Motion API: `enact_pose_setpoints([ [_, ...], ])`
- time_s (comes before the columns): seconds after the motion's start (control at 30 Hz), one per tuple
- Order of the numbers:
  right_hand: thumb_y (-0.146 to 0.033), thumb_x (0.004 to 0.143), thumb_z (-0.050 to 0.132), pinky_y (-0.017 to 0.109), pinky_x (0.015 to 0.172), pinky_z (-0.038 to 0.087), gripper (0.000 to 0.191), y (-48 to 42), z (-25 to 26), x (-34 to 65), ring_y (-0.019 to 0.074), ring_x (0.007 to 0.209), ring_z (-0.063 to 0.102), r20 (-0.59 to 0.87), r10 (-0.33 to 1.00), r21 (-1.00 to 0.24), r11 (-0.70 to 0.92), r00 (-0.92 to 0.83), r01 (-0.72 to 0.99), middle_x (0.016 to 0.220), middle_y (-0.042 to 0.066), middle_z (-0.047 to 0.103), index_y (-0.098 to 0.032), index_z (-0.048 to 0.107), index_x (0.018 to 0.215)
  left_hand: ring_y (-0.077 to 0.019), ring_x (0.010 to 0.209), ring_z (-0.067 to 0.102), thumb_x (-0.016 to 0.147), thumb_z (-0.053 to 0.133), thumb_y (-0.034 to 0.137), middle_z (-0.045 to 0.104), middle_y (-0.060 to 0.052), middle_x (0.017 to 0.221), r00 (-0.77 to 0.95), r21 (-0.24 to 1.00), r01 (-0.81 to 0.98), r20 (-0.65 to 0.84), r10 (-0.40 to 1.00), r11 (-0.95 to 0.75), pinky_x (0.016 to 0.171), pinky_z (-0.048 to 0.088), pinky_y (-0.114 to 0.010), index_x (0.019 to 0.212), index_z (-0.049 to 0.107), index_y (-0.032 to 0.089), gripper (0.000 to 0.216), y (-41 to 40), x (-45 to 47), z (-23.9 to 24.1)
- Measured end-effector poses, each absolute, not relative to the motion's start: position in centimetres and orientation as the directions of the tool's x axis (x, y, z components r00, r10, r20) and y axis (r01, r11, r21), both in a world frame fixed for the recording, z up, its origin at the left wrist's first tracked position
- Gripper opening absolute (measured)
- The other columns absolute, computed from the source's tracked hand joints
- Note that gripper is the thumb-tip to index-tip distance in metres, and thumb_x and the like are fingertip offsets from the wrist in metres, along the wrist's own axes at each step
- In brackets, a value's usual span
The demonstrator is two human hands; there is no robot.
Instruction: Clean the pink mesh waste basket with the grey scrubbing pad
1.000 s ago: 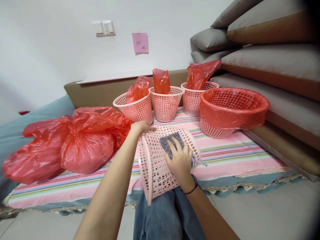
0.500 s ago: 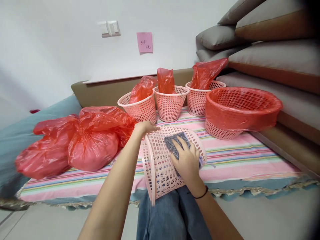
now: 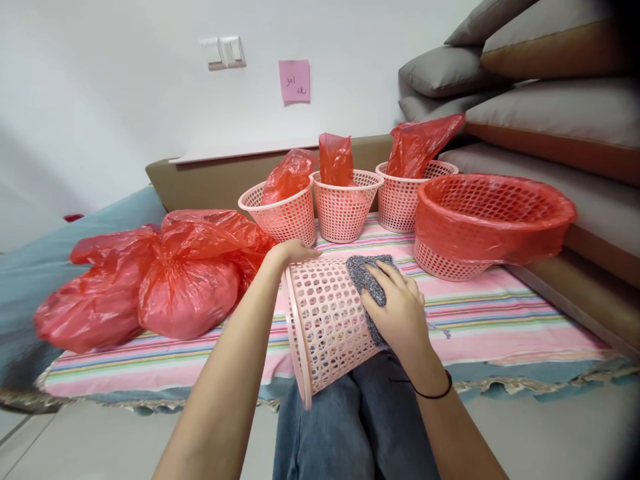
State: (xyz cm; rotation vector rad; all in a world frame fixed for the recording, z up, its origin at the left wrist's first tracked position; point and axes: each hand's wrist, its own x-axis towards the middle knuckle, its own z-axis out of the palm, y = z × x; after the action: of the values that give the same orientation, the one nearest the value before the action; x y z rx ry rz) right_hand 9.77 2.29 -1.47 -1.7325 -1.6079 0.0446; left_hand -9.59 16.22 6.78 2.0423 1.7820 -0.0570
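Note:
A pink plastic mesh basket (image 3: 330, 327) lies on its side above my knees, its rim facing left. My left hand (image 3: 293, 253) grips the basket near that rim, the thumb along the outside and the other fingers hidden. With fingers spread and bent, my right hand (image 3: 397, 303) presses a grey cloth (image 3: 363, 270) against the base end of the basket. Part of the cloth shows beyond the fingertips and below the palm.
Three pink baskets (image 3: 345, 210) with red plastic bags stand at the back. On the right is another basket lined with a red bag (image 3: 493, 220). Stuffed red bags (image 3: 187, 293) sit on the left. Grey cushions (image 3: 550, 120) are piled at the right, above the striped cloth (image 3: 465, 313).
My right hand and the grey cloth have slid to the right, from the side of the basket to its base end. My left hand keeps its hold on the basket.

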Motion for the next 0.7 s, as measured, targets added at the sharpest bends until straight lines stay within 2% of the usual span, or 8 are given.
enact_pose_setpoints([
  [0.27, -0.030, 0.086, 0.052, 0.053, 0.096, 0.040, 0.040, 2.6, -2.5, 9.0, 0.0364, 0.121, 0.047, 0.474, 0.859, -0.465, 0.055, 0.196, 0.883, 0.141, -0.001, 0.057, -0.028, 0.067, 0.124, -0.0244, 0.105, 0.066, 0.084, 0.054, 0.055, 0.076, -0.005, 0.107, 0.205, 0.336, 0.937, -0.317, 0.926, -0.092, 0.088, 0.048, -0.027, 0.107, 0.075, 0.019, 0.048, 16.1, -9.6, 6.8],
  [0.43, -0.032, 0.086, 0.053, 0.050, 0.093, 0.040, 0.041, 2.8, -2.8, 9.1, 0.0357, 0.119, 0.047, 0.491, 0.857, -0.388, 0.054, 0.157, 0.920, 0.141, 0.000, 0.058, -0.028, 0.066, 0.125, -0.0252, 0.106, 0.066, 0.082, 0.055, 0.057, 0.073, -0.007, 0.117, 0.202, 0.349, 0.934, -0.321, 0.925, -0.083, 0.091, 0.046, -0.029, 0.111, 0.074, 0.017, 0.053, 16.3, -9.6, 6.8],
  [0.6, -0.033, 0.087, 0.054, 0.050, 0.091, 0.039, 0.045, 2.8, -3.7, 8.3, 0.0374, 0.116, 0.046, 0.485, 0.871, -0.231, 0.034, 0.085, 0.972, 0.146, 0.006, 0.052, -0.026, 0.062, 0.130, -0.0257, 0.109, 0.065, 0.082, 0.055, 0.057, 0.072, -0.007, 0.120, 0.196, 0.337, 0.938, -0.320, 0.927, -0.082, 0.094, 0.045, -0.030, 0.113, 0.073, 0.018, 0.053, 16.3, -9.3, 6.9],
  [0.7, -0.035, 0.088, 0.054, 0.050, 0.090, 0.038, 0.046, 2.8, -4.1, 7.5, 0.0388, 0.118, 0.044, 0.460, 0.885, -0.180, 0.014, 0.072, 0.984, 0.148, 0.008, 0.049, -0.024, 0.060, 0.132, -0.0270, 0.107, 0.065, 0.082, 0.054, 0.060, 0.071, -0.009, 0.120, 0.173, 0.311, 0.948, -0.313, 0.934, -0.072, 0.092, 0.046, -0.031, 0.111, 0.073, 0.016, 0.057, 16.3, -9.2, 6.8],
])
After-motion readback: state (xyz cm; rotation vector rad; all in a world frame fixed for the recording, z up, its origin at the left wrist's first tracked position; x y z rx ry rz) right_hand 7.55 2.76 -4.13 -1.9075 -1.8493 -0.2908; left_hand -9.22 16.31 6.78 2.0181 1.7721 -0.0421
